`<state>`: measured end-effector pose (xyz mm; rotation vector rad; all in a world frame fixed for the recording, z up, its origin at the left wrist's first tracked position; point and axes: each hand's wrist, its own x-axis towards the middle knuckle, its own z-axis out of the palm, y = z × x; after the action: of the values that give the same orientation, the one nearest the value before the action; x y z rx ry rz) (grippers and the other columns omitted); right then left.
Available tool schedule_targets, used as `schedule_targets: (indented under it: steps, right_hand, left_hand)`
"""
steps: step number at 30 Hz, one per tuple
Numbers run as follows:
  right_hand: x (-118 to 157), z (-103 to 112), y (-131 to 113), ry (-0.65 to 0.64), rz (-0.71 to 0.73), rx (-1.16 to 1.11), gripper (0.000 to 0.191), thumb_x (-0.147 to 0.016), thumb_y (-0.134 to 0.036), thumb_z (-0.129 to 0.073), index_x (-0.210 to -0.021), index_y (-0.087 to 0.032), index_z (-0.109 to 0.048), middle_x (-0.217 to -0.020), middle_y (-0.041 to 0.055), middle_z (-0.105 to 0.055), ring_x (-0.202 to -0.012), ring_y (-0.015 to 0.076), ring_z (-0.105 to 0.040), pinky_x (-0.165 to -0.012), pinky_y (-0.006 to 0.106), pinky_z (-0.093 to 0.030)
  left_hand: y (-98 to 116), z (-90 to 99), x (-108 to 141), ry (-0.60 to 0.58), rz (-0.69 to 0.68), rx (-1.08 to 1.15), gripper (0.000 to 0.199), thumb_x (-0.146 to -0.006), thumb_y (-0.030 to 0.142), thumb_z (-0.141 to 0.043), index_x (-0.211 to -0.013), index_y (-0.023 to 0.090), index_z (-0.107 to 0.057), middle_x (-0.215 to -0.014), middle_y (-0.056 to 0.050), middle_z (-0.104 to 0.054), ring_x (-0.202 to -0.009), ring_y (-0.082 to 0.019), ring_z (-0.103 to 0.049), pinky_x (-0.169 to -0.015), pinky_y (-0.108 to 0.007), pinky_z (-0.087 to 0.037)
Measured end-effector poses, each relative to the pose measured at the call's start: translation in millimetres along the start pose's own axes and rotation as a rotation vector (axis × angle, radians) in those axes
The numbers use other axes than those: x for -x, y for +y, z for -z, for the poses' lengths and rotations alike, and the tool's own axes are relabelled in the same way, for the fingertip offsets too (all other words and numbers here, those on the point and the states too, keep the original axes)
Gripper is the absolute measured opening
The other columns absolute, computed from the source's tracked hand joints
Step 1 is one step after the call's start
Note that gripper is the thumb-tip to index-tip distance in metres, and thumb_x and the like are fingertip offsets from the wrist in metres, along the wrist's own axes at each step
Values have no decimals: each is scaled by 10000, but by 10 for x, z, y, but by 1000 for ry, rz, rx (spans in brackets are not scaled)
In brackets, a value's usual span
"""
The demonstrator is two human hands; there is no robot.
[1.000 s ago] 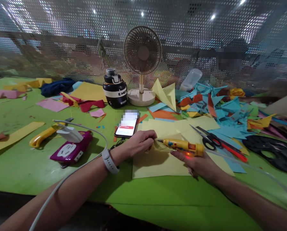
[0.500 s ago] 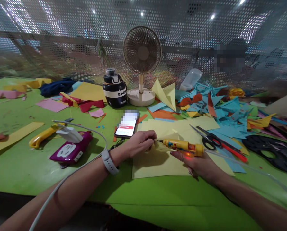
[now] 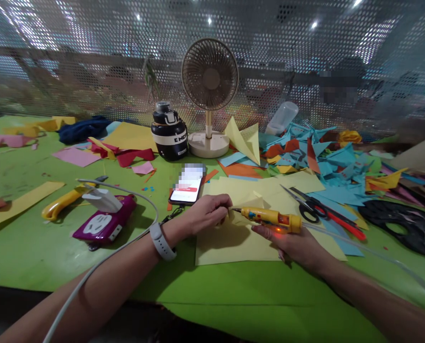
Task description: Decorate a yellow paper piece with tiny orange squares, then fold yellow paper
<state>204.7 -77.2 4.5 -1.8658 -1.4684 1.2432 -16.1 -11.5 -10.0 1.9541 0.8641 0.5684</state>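
Note:
My right hand point(image 3: 292, 245) is closed around a yellow glue gun point(image 3: 271, 219) with a glowing orange light on its underside. The gun's dark nozzle points left, right at the fingertips of my left hand point(image 3: 210, 212). Those fingers are pinched on a small folded piece of pale yellow paper point(image 3: 257, 197), which they partly hide. Below both hands lie flat pale yellow sheets point(image 3: 233, 247) on the green table. Whether the nozzle touches the paper I cannot tell.
Behind my left hand lies a phone point(image 3: 188, 183). Scissors point(image 3: 310, 207) and a red-handled cutter point(image 3: 344, 224) rest at right, before piled blue paper shapes point(image 3: 326, 152). A purple power strip point(image 3: 105, 224) with a white cable sits left. A fan point(image 3: 210, 78) and a bottle point(image 3: 169, 133) stand behind.
Almost nothing differs. Both hands, the glue gun and the paper keep their places, apart from a very slight shift of the whole view.

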Motion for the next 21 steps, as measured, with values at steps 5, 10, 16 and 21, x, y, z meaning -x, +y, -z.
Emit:
schedule_targets:
  steps: [5, 10, 16, 21]
  right_hand:
    - [-6, 7, 23, 1, -18, -11, 511, -654, -597, -704, -936, -171, -688, -438, -62, -478, -346, 70, -407, -330, 196, -370]
    - [-13, 7, 46, -19, 25, -22, 504, -660, -605, -694, -957, -199, -696, -498, -52, -521, -352, 56, -398, -332, 189, -368]
    - [0, -4, 29, -17, 31, 6, 495, -673, -588, -688, -951, -180, -698, -460, -54, -489, -348, 73, -413, -321, 193, -359]
    - [-7, 24, 26, -8, 28, 44, 503, -680, -612, -661, -951, -189, -689, -471, -45, -511, -369, 91, -425, -335, 208, -361]
  left_hand:
    - [-4, 0, 3, -8, -10, -35, 145, -794, 119, -382, -763, 188, -505, -610, 18, -556, -555, -120, -502, -531, -228, -387]
    - [3, -9, 12, 0, -13, -35, 149, -786, 109, -379, -757, 191, -499, -606, 18, -556, -543, -121, -498, -520, -230, -383]
    - [19, -2, 10, -3, -16, -51, 146, -789, 110, -384, -755, 192, -500, -613, 21, -555, -553, -119, -505, -532, -225, -391]
    - [14, 0, 5, 15, -13, -41, 142, -790, 117, -382, -756, 189, -501, -615, 20, -560, -550, -119, -508, -529, -225, -394]
